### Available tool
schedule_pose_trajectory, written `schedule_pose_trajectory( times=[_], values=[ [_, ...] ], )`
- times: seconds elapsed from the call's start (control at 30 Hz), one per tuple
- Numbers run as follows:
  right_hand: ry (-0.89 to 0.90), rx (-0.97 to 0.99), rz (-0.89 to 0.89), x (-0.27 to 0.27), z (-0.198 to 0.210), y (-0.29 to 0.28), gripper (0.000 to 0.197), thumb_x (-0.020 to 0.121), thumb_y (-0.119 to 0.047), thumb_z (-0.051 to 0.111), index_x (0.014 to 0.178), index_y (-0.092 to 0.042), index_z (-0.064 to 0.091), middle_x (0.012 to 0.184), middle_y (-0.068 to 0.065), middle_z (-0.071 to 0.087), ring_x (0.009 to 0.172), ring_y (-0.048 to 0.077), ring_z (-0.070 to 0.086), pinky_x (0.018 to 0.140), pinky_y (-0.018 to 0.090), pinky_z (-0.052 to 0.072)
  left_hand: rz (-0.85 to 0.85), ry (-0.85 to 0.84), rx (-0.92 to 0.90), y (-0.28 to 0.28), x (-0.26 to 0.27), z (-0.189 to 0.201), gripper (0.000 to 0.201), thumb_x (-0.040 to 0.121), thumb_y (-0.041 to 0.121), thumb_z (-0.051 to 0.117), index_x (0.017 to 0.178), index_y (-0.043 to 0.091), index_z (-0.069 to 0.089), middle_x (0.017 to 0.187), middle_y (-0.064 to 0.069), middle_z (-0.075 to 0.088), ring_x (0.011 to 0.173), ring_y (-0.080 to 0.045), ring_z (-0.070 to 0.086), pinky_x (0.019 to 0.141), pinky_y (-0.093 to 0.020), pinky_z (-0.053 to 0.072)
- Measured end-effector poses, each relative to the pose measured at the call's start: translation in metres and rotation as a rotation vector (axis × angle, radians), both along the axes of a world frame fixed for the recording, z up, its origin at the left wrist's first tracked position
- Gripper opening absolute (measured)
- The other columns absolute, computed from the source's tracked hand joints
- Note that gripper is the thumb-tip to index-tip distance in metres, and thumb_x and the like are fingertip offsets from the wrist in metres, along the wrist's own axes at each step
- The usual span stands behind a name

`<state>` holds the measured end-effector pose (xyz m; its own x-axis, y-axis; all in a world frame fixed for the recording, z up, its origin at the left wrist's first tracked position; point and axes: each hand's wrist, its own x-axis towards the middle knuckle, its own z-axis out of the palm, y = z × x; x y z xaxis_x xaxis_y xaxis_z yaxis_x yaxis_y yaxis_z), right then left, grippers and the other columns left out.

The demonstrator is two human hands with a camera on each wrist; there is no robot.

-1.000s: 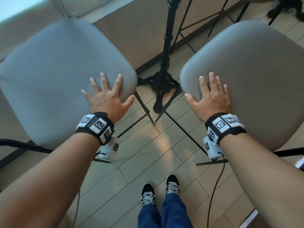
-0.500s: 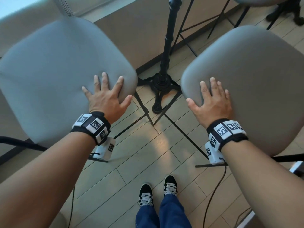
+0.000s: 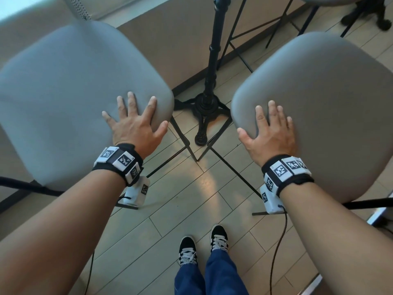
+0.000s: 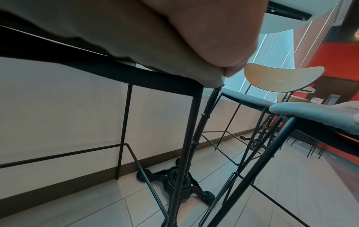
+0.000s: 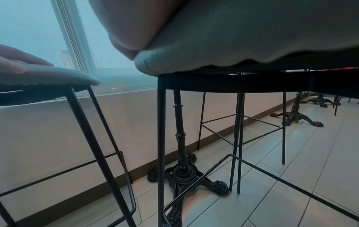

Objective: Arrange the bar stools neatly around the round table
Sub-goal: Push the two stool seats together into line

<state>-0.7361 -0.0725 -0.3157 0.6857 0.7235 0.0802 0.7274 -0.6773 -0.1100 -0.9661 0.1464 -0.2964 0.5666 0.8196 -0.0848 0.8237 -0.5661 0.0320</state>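
Your left hand (image 3: pixel 133 126) lies flat, fingers spread wide, on the near inner corner of the left stool (image 3: pixel 70 92); your right hand (image 3: pixel 270 133) rests the same way, fingers straight and closer together, on the near inner corner of the right stool (image 3: pixel 331 107). The two grey seats stand side by side, apart, each with that rounded corner pointing toward the black table pedestal (image 3: pixel 209 99) between them, which rises upright from its cast base on the tiled floor (image 3: pixel 191 201).
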Motion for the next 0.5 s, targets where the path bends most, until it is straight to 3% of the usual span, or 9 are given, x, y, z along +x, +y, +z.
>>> schedule_pose_trajectory(
  times=[0.5],
  values=[
    [0.058, -0.131, 0.000, -0.0025, 0.0090, 0.0011, 0.080, 0.092, -0.065, 0.033, 0.156, -0.019, 0.023, 0.166, 0.013, 0.013, 0.153, 0.031, 0.012, 0.123, 0.048, 0.008, -0.010, 0.025, 0.006, -0.0068, -0.0036, 0.0004, 0.069, 0.089, 0.067, 0.033, 0.150, 0.034, 0.024, 0.163, -0.017, 0.016, 0.149, -0.041, 0.011, 0.113, -0.069, 0.007]
  ],
)
